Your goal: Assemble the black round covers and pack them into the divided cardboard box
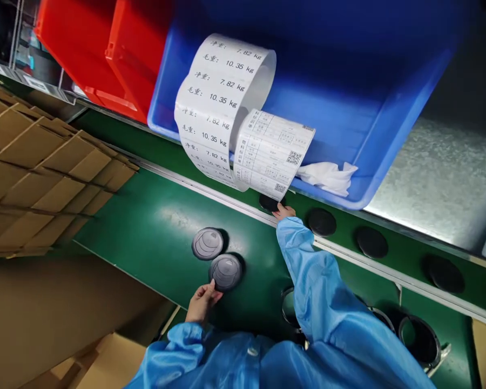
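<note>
My left hand (202, 301) rests at the near edge of a grey round disc (225, 271) on the green surface (154, 227), fingers curled against its rim. A second grey disc (208, 243) lies just beyond it. My right hand (283, 210) reaches far forward in a blue sleeve and touches a black disc (269, 202) on the far green belt, half hidden under hanging paper labels (243, 119). Only its fingertips show. More black discs (322, 221) follow in a row to the right.
A blue bin (389, 124) holding label strips and a white cloth (328, 176) sits above the belt, with red bins (101, 54) to its left. Cardboard dividers (44, 173) lie at left. Black rings (419, 337) sit at lower right.
</note>
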Motion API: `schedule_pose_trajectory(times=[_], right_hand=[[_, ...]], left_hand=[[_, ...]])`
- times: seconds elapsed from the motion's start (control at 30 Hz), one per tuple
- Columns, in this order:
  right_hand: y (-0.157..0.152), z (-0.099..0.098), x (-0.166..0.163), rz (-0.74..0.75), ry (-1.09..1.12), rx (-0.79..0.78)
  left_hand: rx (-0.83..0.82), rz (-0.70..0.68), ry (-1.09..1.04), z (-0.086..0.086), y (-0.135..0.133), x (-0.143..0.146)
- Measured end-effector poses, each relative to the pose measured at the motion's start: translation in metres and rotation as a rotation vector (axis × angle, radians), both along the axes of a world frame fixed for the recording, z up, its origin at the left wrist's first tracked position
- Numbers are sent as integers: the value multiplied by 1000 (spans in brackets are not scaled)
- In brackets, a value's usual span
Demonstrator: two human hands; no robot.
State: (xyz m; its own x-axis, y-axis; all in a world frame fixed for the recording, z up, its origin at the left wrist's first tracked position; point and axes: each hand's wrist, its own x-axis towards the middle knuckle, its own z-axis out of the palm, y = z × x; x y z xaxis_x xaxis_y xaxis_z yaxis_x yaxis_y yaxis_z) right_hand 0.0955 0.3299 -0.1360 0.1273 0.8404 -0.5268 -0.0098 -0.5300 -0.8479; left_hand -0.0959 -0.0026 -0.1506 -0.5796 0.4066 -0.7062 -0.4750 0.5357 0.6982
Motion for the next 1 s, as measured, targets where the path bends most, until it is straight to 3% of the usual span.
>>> schedule_pose_trajectory(times=[0.1,0.17,0.23,0.3,0.4,0.47,0.53,0.63,0.73,0.83,1.0], right_hand=[[-54,18,-2,-21,203,-40],[-109,31,1,11,373,-58],[-172,44,4,71,622,-126],[-230,53,7,168,855,-228],[-289,61,13,357,942,-272],[-305,62,21,476,843,-253],[-306,64,34,510,572,-146],[-301,72,55,444,50,354],[-305,84,67,520,-219,801],[-317,90,68,605,-333,907],[-327,81,63,681,-351,878]], left_hand=[[25,45,168,20,4,-1],[134,-13,207,41,10,9],[316,-135,18,62,17,26],[467,-236,-335,79,21,43],[541,-276,-714,88,17,57],[616,-263,-765,89,8,58],[718,-253,-764,92,-2,57],[750,-351,-827,99,-15,57],[708,-464,-894,106,-26,66],[684,-471,-895,111,-35,78],[622,-513,-820,119,-45,89]])
